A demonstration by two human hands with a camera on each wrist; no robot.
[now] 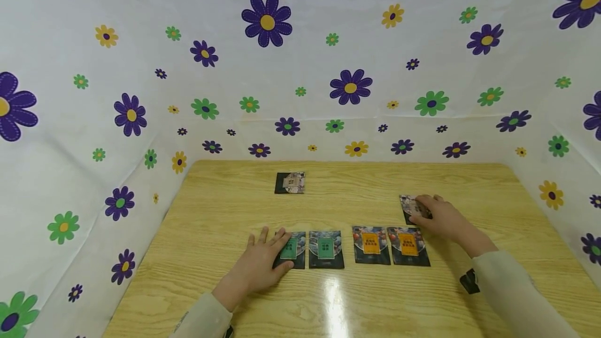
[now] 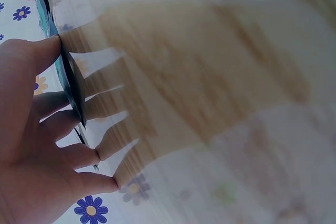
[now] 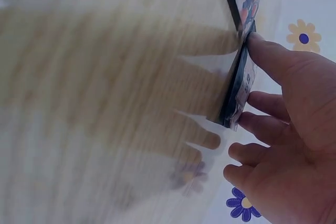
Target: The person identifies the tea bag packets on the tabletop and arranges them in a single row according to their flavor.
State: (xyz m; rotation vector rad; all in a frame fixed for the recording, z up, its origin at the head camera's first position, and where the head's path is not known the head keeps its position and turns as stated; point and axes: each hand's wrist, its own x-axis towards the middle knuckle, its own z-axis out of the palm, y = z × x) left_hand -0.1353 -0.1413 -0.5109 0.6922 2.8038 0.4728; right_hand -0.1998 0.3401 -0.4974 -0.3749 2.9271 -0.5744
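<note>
Near the table's middle, my left hand (image 1: 258,265) rests on a dark sachet with a green label (image 1: 297,250), its fingers spread and mostly straight. The thumb lies at the sachet's near edge, and the palm hides its left part. Immediately right of it lies a second green-label sachet (image 1: 326,249). Farther right, my right hand (image 1: 443,218) holds a dark sachet with a pale pattern (image 1: 407,206) by its edges, thumb on the near side, fingers on the far side. Two orange-label sachets (image 1: 371,244) lie side by side just in front of that one.
Another dark sachet with a pale, floral-looking print (image 1: 290,182) lies toward the back of the wooden table (image 1: 211,197). White cloth with printed flowers (image 1: 310,56) stands behind the table and along both sides. A bright reflection shows on the near tabletop.
</note>
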